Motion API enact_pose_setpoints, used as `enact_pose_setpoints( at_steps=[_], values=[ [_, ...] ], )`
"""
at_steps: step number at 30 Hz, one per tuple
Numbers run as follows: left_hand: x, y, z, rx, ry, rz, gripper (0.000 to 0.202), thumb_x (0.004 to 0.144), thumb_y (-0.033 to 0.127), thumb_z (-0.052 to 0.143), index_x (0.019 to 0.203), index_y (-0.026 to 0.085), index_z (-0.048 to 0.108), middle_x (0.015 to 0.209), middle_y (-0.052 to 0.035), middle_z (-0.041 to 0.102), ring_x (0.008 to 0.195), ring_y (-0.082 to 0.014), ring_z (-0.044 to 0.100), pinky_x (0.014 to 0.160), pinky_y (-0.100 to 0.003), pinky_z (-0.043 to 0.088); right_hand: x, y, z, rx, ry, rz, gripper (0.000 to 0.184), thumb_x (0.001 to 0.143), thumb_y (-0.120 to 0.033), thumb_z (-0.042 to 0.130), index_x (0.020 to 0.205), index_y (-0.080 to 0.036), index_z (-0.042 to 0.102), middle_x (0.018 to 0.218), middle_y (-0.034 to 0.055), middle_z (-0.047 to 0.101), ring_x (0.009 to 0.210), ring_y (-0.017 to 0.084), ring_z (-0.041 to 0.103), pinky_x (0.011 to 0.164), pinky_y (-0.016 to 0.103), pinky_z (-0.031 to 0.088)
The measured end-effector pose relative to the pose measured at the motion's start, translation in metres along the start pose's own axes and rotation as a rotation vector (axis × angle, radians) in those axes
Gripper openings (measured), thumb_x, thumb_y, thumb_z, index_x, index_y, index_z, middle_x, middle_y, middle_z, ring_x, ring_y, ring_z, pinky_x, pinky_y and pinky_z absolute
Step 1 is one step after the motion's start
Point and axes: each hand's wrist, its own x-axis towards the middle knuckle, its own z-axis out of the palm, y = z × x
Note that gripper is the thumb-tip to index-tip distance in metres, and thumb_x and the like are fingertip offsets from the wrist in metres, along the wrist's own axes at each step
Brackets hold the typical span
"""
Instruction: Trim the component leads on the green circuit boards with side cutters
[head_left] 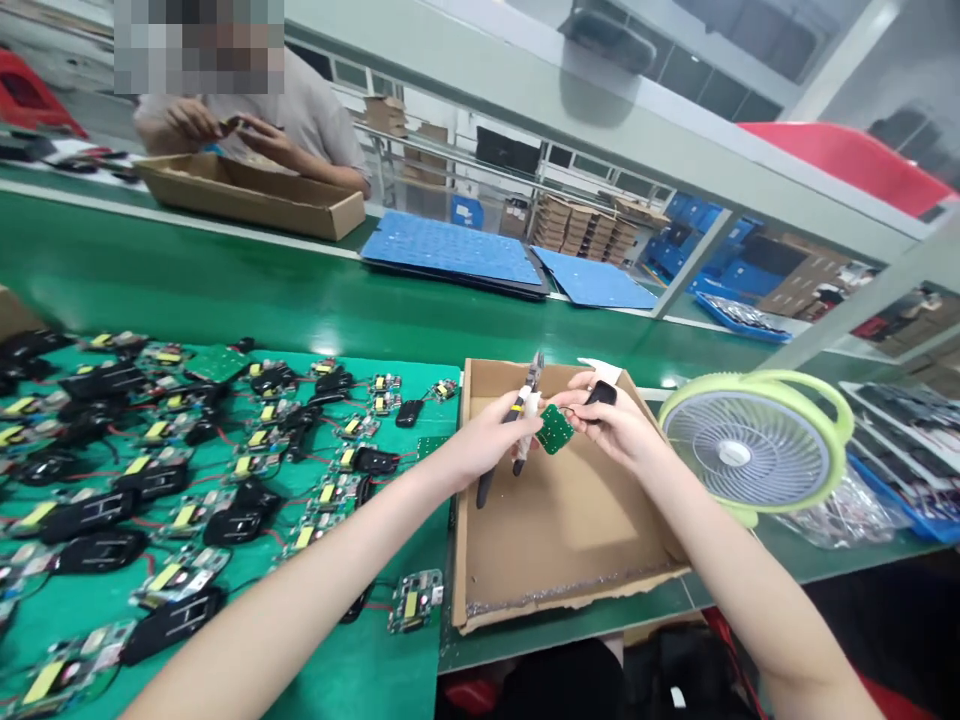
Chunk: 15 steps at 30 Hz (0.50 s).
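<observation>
My left hand is closed around a pair of cutting pliers, jaws pointing up and dark handles hanging below the fingers. Its thumb and fingertips meet the edge of a small green circuit board, solder side facing me. White material wraps part of the fingers near the pliers. My right hand pinches a black plastic housing and what look like thin wires beside the board. Both hands are above a shallow cardboard box, with small clippings along its near edge.
Many circuit boards wired to black housings cover the green mat on the left. A lime-green fan stands right of the box. Blue sheets lie on the ledge. Opposite, a person works behind another cardboard box.
</observation>
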Motion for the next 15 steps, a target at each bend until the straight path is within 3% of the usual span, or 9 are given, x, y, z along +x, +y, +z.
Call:
enact_pose_setpoints(
  at_steps=[5, 10, 13, 15],
  values=[
    [0.006, -0.004, -0.002, 0.023, -0.057, -0.073, 0.060, 0.062, 0.044, 0.080, 0.112, 0.019, 0.060, 0.090, -0.0027, 0.067, 0.080, -0.0215, 0.065, 0.072, -0.032, 0.044, -0.006, -0.003, 0.003, -0.024, 0.023, 0.025, 0.034, 0.063, -0.015, 0.085, 0.089, -0.019, 0.063, 0.082, 0.0043, 0.078, 0.066, 0.013, 0.068, 0.062, 0.023, 0.051],
    [0.001, -0.003, 0.000, 0.081, -0.163, -0.089, 0.057, 0.055, 0.052, 0.085, 0.094, 0.017, 0.064, 0.078, -0.0011, 0.066, 0.073, -0.0201, 0.060, 0.068, -0.031, 0.043, -0.029, -0.007, 0.015, -0.092, 0.072, -0.064, 0.040, 0.065, -0.024, 0.090, 0.091, -0.021, 0.059, 0.088, 0.0016, 0.078, 0.072, 0.013, 0.071, 0.072, 0.028, 0.057],
    [-0.004, -0.005, -0.002, 0.112, -0.242, -0.080, 0.058, 0.064, 0.056, 0.083, 0.104, 0.018, 0.067, 0.083, -0.0028, 0.069, 0.082, -0.0234, 0.063, 0.074, -0.033, 0.047, -0.039, -0.011, 0.023, -0.165, 0.071, -0.099, 0.044, 0.064, -0.030, 0.091, 0.093, -0.021, 0.058, 0.084, -0.0005, 0.076, 0.068, 0.014, 0.071, 0.070, 0.029, 0.058],
    [-0.006, -0.007, -0.004, 0.126, -0.253, -0.147, 0.060, 0.067, 0.058, 0.083, 0.110, 0.020, 0.069, 0.089, -0.0045, 0.072, 0.091, -0.0269, 0.066, 0.082, -0.035, 0.049, -0.041, -0.013, 0.025, -0.201, 0.073, -0.111, 0.046, 0.064, -0.033, 0.091, 0.093, -0.022, 0.057, 0.083, -0.0014, 0.074, 0.065, 0.013, 0.070, 0.067, 0.028, 0.058]
  ],
)
